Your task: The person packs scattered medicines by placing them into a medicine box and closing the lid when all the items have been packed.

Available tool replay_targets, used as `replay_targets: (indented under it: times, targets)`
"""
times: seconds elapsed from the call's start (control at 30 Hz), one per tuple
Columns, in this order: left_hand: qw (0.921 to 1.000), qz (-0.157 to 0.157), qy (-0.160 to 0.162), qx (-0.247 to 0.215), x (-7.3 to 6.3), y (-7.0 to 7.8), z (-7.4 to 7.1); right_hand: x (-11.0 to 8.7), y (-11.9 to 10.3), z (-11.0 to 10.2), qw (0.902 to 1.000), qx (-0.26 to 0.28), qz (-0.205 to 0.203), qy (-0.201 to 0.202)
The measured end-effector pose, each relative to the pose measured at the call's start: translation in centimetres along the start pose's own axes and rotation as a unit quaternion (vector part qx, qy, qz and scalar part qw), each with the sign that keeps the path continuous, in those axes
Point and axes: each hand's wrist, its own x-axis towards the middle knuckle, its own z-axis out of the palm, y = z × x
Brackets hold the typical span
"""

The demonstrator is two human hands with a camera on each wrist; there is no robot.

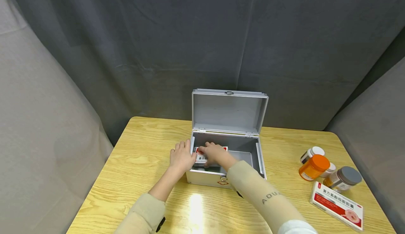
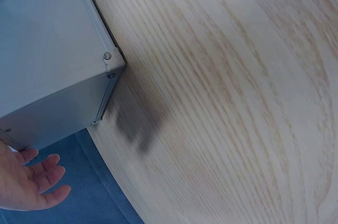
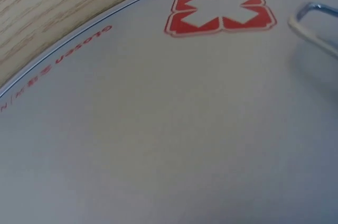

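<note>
An aluminium first-aid case [image 1: 202, 178] stands on the table with its lid [image 1: 227, 111] raised. My right hand [image 1: 218, 155] reaches into its left part and holds a red and white medicine box [image 1: 201, 159], thumb at the near edge and fingers over the far side. My left hand [image 1: 182, 156] rests at the case's left wall, thumb at the rim and fingers outside it. In the left wrist view the fingers [image 2: 50, 176] are loosely spread beside the wall. The right wrist view shows only the case's front with a red emblem [image 3: 221, 12].
To the right stand an orange-capped bottle [image 1: 314, 168], a grey-lidded jar [image 1: 343, 178], a white-capped bottle [image 1: 312, 153] and a small white cap [image 1: 329, 169] behind. A larger red and white medicine box [image 1: 336, 204] lies nearer. Dark curtain [image 1: 158, 51] hangs behind the wooden table [image 1: 152, 149].
</note>
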Motion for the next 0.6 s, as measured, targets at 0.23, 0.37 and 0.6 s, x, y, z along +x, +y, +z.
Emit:
replay_targets:
  times: [0.23, 0.37, 0.6]
  targets:
    - [1.0, -0.001, -0.005, -0.003, 0.0, 0.1, 0.0, 0.9, -0.4, 0.7, 0.9997, -0.021, 0.012, 0.009]
    - [1.0, -0.002, -0.003, -0.002, 0.0, 0.1, 0.0, 1.3, -0.5, 1.3, 0.9989, -0.038, 0.016, 0.021]
    - [1.0, -0.005, -0.006, -0.004, 0.0, 0.1, -0.1, 1.5, -0.7, 1.7, 0.9983, -0.041, 0.017, 0.036]
